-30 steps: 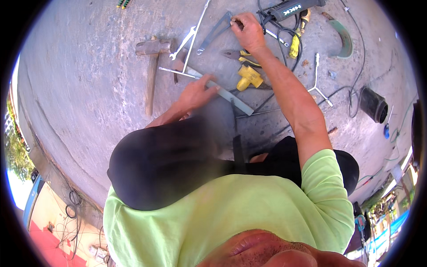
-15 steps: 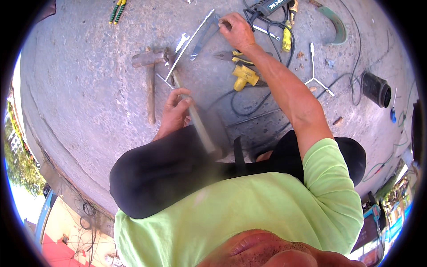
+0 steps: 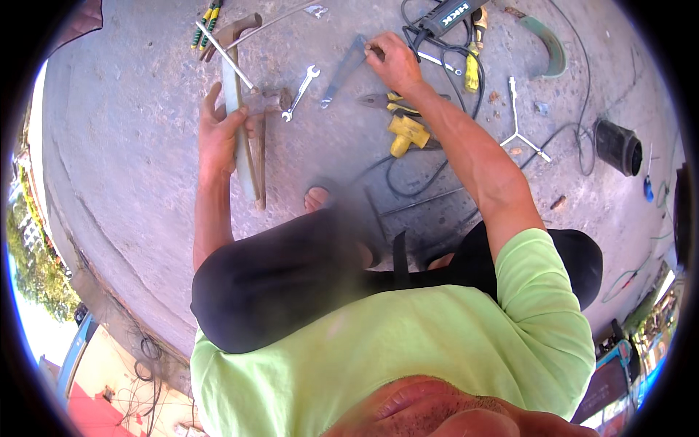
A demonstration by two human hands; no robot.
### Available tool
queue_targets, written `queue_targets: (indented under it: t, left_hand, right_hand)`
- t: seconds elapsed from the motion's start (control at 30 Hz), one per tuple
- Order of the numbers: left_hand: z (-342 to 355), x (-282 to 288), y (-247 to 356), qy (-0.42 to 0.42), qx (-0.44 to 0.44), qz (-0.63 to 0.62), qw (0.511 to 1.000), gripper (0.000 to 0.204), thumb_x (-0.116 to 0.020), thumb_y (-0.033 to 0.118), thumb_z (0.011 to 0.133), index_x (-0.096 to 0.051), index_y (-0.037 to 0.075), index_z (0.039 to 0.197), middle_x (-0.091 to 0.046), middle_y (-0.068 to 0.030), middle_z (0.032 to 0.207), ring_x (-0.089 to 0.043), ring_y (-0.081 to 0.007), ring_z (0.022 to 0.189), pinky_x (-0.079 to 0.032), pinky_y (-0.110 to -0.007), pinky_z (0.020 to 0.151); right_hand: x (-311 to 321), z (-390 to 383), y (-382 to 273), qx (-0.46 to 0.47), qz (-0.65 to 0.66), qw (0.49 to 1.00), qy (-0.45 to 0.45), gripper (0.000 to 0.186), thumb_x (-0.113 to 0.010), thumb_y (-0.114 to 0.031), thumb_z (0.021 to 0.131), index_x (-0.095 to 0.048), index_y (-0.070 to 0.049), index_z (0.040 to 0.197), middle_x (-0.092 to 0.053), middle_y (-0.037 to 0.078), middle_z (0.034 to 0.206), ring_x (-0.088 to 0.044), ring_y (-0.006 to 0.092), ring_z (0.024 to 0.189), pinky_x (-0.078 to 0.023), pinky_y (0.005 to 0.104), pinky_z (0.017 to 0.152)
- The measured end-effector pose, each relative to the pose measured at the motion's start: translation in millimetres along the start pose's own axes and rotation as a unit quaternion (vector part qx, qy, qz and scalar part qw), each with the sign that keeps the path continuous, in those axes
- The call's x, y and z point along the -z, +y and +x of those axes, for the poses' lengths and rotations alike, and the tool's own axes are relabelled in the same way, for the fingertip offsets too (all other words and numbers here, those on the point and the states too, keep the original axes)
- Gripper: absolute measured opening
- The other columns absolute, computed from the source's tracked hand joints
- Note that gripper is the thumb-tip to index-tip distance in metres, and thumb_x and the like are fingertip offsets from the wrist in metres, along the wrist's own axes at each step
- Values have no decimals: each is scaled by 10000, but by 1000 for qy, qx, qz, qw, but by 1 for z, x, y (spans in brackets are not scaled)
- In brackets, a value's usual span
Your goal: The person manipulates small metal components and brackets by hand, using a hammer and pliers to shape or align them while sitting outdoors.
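So my left hand [image 3: 220,137] is wrapped around the hammer [image 3: 247,164], thumb laid over the long pale handle and fingers coming out from underneath. Long axis runs almost straight away from me, head at the far end tipped a bit left, butt pointing back toward my left knee. It's over on my left, so that hand is easily the nearer one; from my right hand [image 3: 395,61] it's well off to the left, with the wrench [image 3: 300,95] sitting between. The awkward bit is the second hammer [image 3: 272,100] on the floor [image 3: 145,138]: its handle runs nearly side by side with mine, just to the right, and its head is right by my thumb. Can't tell if the two are actually touching. Up near the far head there's a T-wrench [image 3: 237,69] lying slantwise across my handle. As for the right hand, fingers are curled in and bunched together at the far end of the grey strip [image 3: 342,74], which slants back toward me and to the left. Honestly can't tell if they're pinching it or just resting there. Pliers [image 3: 376,100] lie just this side of that hand.
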State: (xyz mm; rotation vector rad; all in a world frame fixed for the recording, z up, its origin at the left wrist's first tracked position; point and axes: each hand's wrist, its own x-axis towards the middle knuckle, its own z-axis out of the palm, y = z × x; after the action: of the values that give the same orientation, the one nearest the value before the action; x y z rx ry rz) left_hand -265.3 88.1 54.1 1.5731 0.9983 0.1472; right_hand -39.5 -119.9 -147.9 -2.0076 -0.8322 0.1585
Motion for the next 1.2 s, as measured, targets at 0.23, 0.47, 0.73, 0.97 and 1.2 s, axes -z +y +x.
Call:
queue_targets:
  t: [0.23, 0.47, 0.73, 0.97, 1.2]
  left_hand:
    - [-5, 50, -74, 40, 106, -119, 986, 577, -629, 14, 883, -437, -60, 1423, -632, -115, 920, -605, -146, 668, -510, -270, 551]
    - [-5, 66, -73, 268, -134, 329, 896, 682, -641, 61, 870, -372, -36, 1490, -588, -213, 1207, -638, -234, 1019, -521, -355, 864]
    - [-16, -30, -45, -51, -83, 148, 984, 331, -603, 142, 995, -506, 6, 1281, -657, -140, 849, -656, -265, 699, -515, -363, 621]
    - [-24, -80, -25, -58, -280, 277, 917, 311, -635, 148, 971, -525, 40, 1241, -655, -262, 928, -651, -471, 851, -509, -506, 711]
    - [8, -81, -46, -128, -174, 405, 888, 285, -602, 199, 986, -493, 51, 1204, -650, -313, 938, -624, -531, 878, -482, -571, 716]
  right_hand:
    - [-6, 0, 0, -16, 26, 999, -18, 180, -673, -190, 876, -694, -67, 1006, -643, 116, 1058, -644, 324, 1005, -524, 399, 892]
    - [-8, -4, 8, -23, 70, 997, -12, 193, -678, -205, 874, -686, -75, 1016, -633, 111, 1065, -627, 336, 1042, -511, 413, 907]
    - [-4, -2, 7, -1, 32, 999, -14, 183, -681, -184, 877, -694, -59, 1010, -645, 105, 1048, -649, 304, 986, -524, 394, 876]
    - [-3, -4, 5, 18, 28, 999, 9, 171, -699, -150, 872, -701, -39, 1003, -651, 89, 1007, -673, 269, 906, -555, 350, 825]
    - [-5, -2, 3, 9, -8, 1000, -7, 151, -684, -138, 881, -697, -40, 996, -651, 101, 1019, -671, 278, 919, -548, 357, 825]
